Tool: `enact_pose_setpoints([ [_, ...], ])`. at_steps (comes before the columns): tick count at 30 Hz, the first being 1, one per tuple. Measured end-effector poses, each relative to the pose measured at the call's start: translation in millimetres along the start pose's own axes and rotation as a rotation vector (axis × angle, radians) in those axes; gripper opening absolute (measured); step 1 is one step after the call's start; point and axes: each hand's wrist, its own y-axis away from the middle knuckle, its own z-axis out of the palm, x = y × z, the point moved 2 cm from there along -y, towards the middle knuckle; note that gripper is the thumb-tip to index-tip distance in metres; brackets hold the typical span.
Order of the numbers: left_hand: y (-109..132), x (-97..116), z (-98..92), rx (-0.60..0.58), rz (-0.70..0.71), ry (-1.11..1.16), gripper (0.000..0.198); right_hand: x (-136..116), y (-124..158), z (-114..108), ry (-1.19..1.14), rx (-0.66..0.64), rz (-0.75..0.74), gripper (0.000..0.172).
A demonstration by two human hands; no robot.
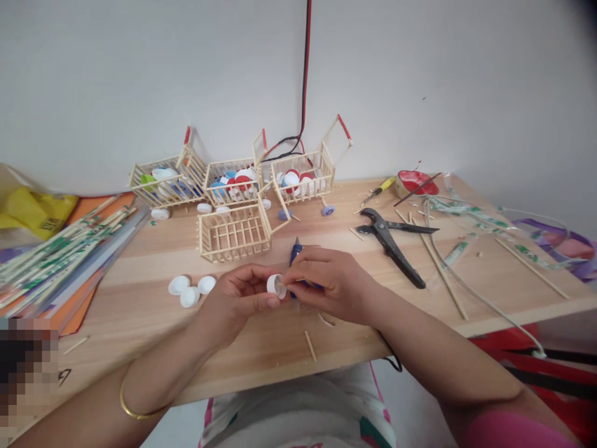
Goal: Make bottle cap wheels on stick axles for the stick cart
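Observation:
My left hand [237, 297] is closed on a white bottle cap [274, 285], its hollow side turned toward my right hand. My right hand [333, 283] pinches with its fingertips right at the cap's opening; what is between them is too small to make out. Beneath and behind my right hand lies a blue tool with a dark pointed nozzle [296, 249], like a glue gun, partly hidden. Three white caps [189, 297] rest on the table left of my left hand. Beyond my hands stands an empty little stick-built cart basket [236, 235].
Several stick carts with red-tipped handles [303, 177] hold coloured caps along the wall. Black pliers [392, 242], a yellow-handled cutter [380, 190] and a red-stained bowl [415, 183] lie right. A white cable [476, 298] crosses the right side. Packaged sticks [69, 249] are piled left.

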Motion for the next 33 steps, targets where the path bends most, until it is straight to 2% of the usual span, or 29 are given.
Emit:
enact_pose_setpoints([
  [3,-0.2,-1.2,0.0,0.017,-0.001,-0.029,0.03,-1.1,-0.9,1.6,0.004,-0.013,0.024,0.013],
  [6,-1.5,-1.4,0.2,0.052,0.001,-0.011,0.029,0.4,-0.6,-0.4,-0.093,0.007,0.141,0.011],
  [9,-2.6,-0.8,-0.2,0.101,-0.008,0.017,0.031,5.8,2.1,-2.5,-0.263,0.038,0.304,0.035],
  [11,-2.4,-0.2,-0.6,0.125,-0.017,0.018,0.033,9.8,3.7,-2.8,-0.31,0.057,0.351,0.041],
  [16,-0.2,1.6,-1.6,0.137,-0.024,-0.022,0.034,15.9,2.9,-5.3,-0.288,0.012,0.344,0.01],
  [19,0.4,3.9,-3.6,0.153,0.024,-0.083,0.03,19.6,2.2,-16.0,-0.232,-0.004,0.332,0.01],
  [24,0.7,6.3,-5.2,0.192,0.054,-0.184,0.03,42.6,8.4,-34.8,0.007,0.109,0.422,0.02],
  [27,0.1,5.2,-4.5,0.141,0.071,-0.259,0.034,59.4,12.5,-36.4,0.156,0.179,0.393,0.02],
  [30,-0.1,4.2,-5.3,0.084,0.127,-0.485,0.031,70.3,14.9,-37.2,0.297,0.232,0.388,0.019],
  [33,1.9,5.7,-6.3,0.077,0.269,-0.836,0.02,74.0,15.9,-38.6,0.405,0.21,0.507,0.02],
])
